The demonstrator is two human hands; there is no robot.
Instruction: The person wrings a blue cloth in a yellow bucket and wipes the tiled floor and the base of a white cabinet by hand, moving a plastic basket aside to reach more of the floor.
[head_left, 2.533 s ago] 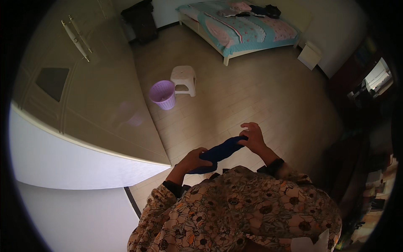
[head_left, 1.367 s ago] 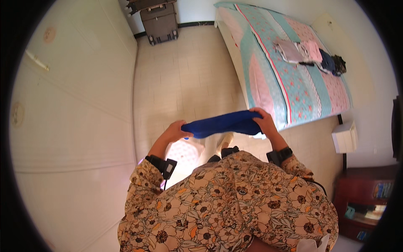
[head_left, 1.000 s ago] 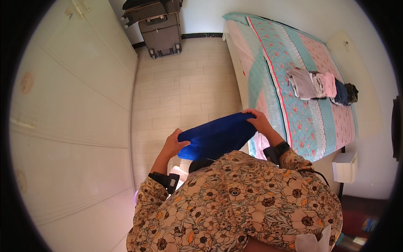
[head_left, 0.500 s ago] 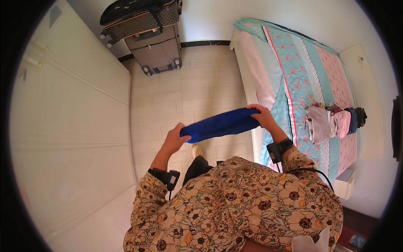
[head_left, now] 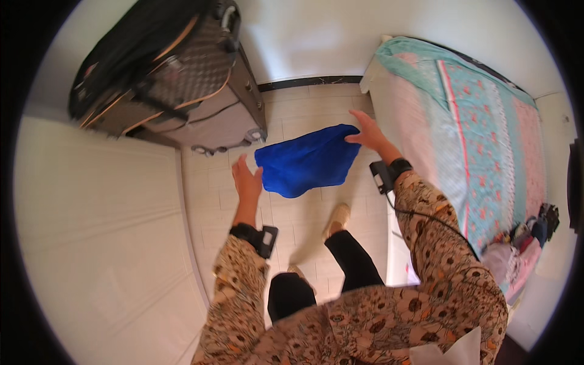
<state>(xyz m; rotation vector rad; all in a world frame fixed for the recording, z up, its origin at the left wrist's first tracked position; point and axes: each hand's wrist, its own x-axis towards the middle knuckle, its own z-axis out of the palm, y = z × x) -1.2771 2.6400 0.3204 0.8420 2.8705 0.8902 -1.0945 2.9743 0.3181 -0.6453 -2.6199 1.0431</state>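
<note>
The blue cloth (head_left: 306,162) lay spread between the two grips. The left grip (head_left: 247,176) had parted fingers beside its near edge; the right grip (head_left: 365,129) had its thumb at a corner, any pinch impossible to tell. Spreading the cloth seemed the step in hand; the next move appeared to call for securing both its ends.

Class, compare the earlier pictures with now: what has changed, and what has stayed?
The blue cloth moved forward and opened from a narrow band into a broad sheet. The left hand and right hand reached farther forward and opened their grip; any remaining contact is unclear. Suitcases and clothes on the bed stayed put.
</note>
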